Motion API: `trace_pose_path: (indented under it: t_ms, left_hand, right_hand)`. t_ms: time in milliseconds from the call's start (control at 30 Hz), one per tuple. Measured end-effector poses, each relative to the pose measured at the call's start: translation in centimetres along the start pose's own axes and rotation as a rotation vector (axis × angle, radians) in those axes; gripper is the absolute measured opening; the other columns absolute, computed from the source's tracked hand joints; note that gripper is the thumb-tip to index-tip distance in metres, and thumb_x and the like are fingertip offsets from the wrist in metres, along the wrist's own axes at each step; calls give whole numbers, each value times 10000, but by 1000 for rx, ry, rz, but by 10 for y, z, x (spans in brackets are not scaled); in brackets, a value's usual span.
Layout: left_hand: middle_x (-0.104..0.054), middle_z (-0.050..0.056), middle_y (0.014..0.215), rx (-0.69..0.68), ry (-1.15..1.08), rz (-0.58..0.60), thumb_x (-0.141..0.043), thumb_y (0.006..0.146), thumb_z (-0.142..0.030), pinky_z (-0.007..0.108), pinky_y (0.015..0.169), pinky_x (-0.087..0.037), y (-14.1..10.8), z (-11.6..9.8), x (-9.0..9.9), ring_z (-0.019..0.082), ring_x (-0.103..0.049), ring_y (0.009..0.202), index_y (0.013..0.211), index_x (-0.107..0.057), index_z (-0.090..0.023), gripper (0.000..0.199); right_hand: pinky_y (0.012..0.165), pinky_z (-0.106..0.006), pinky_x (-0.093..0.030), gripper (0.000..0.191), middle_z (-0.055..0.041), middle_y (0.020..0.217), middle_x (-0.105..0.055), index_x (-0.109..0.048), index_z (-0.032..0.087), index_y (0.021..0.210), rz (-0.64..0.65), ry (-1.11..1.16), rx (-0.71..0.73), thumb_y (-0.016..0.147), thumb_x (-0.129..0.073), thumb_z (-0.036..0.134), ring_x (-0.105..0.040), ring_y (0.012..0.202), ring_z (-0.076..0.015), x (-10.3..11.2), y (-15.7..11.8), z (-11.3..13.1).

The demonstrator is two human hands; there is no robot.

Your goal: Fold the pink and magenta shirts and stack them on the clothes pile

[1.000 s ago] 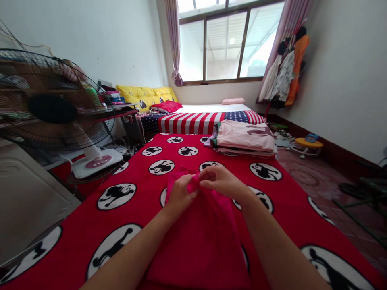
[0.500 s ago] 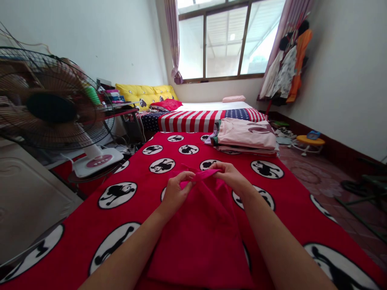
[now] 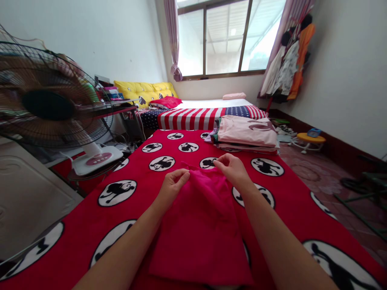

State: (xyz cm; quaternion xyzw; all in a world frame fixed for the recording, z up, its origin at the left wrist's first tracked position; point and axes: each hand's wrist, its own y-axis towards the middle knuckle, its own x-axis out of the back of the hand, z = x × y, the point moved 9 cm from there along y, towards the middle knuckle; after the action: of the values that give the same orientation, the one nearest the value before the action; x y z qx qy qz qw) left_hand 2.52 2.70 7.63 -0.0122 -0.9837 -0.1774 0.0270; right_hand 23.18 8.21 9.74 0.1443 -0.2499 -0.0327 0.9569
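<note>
A bright pink garment [image 3: 201,237] lies partly folded on the red blanket [image 3: 142,171] with round black-and-white figures. At its far left corner my left hand [image 3: 175,183] pinches the fabric between thumb and fingers. My right hand [image 3: 231,169] is at the far right corner, thumb and fingertips pressed together at the cloth's edge. Loose creases run across the garment's upper part between the hands. Beyond the right hand, a stack of folded clothes [image 3: 246,132] rests on the blanket, a pale pink one on top.
A standing fan [image 3: 48,104] is close on the left, its white base [image 3: 98,160] beside the blanket. Behind are a striped bedcover [image 3: 193,119] and yellow cushions [image 3: 145,94]. An orange-topped stool [image 3: 311,138] stands on the floor at right.
The hands have moved apart, the left one toward the left. The pink flap held up between them has come down, and the garment's far edge lies flatter.
</note>
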Motion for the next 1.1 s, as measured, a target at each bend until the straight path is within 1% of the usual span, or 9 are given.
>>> trace_pose_path:
  t_ms: [200, 300, 367, 467, 533, 633, 800, 900, 1100]
  left_hand:
    - [-725, 32, 865, -32, 20, -14, -650, 809, -386, 280, 822, -472, -2, -5, -3, 196, -635, 856, 906, -738, -177, 246]
    - [-726, 49, 982, -69, 29, 24, -625, 834, -354, 290, 877, -470, -2, -13, -6, 206, -641, 951, 983, -721, -182, 247]
    - [-708, 65, 1055, -96, 44, -10, -602, 846, -346, 302, 909, -462, 1, -13, 4, 211, -630, 1011, 1025, -700, -181, 262]
    - [-698, 80, 1054, -84, 199, -201, -623, 806, -334, 313, 863, -480, 9, 2, 41, 212, -640, 978, 1025, -678, -180, 273]
    - [-703, 86, 981, 6, 345, -311, -672, 737, -312, 321, 797, -491, 13, 22, 66, 214, -654, 887, 996, -667, -169, 296]
    - [-689, 73, 826, 178, 486, -339, -725, 659, -316, 323, 699, -485, 15, 49, 87, 213, -648, 734, 947, -646, -154, 340]
    - [-649, 47, 755, 262, 674, -281, -730, 664, -391, 299, 641, -455, 14, 53, 87, 201, -619, 672, 969, -622, -146, 406]
    - [-642, 40, 787, 268, 734, -241, -724, 677, -351, 286, 649, -455, 14, 53, 82, 179, -609, 670, 1029, -621, -146, 420]
    - [-626, 15, 740, 275, 403, -244, -741, 615, -237, 269, 628, -478, 17, 72, 76, 162, -604, 655, 1158, -583, -109, 579]
  right_hand:
    - [473, -200, -363, 233, 4, 667, -651, -684, 184, 713, 459, 20, 194, 648, -724, 405, -564, 594, -126, -40, -32, 47]
    - [451, -204, -366, 121, 21, 600, -627, -670, 175, 662, 522, 155, 87, 637, -688, 292, -552, 529, -125, -46, -34, 41]
    - [470, -212, -400, 106, 19, 619, -645, -675, 173, 713, 511, 329, -64, 652, -642, 252, -572, 532, -133, -39, -28, 21]
    - [509, -219, -452, 220, -6, 737, -685, -666, 178, 847, 417, 460, -259, 633, -668, 228, -608, 588, -137, -15, -16, -20]
    - [517, -219, -470, 286, -20, 781, -681, -650, 179, 907, 347, 430, -348, 632, -702, 235, -609, 605, -130, 0, -12, -46]
    - [526, -220, -482, 384, -50, 849, -672, -633, 178, 1014, 295, 365, -394, 659, -734, 285, -608, 649, -131, 7, -11, -64]
    - [494, -217, -450, 514, -41, 820, -651, -600, 168, 1127, 286, 230, -381, 666, -742, 346, -592, 638, -139, -4, -12, -60]
    - [522, -205, -439, 415, -27, 804, -650, -646, 149, 1037, 261, 85, -269, 651, -725, 278, -586, 665, -136, -7, -7, -49]
    - [540, -215, -435, 303, -13, 791, -683, -662, 175, 938, 251, -77, -128, 651, -582, 120, -603, 652, -146, -16, -1, -42]
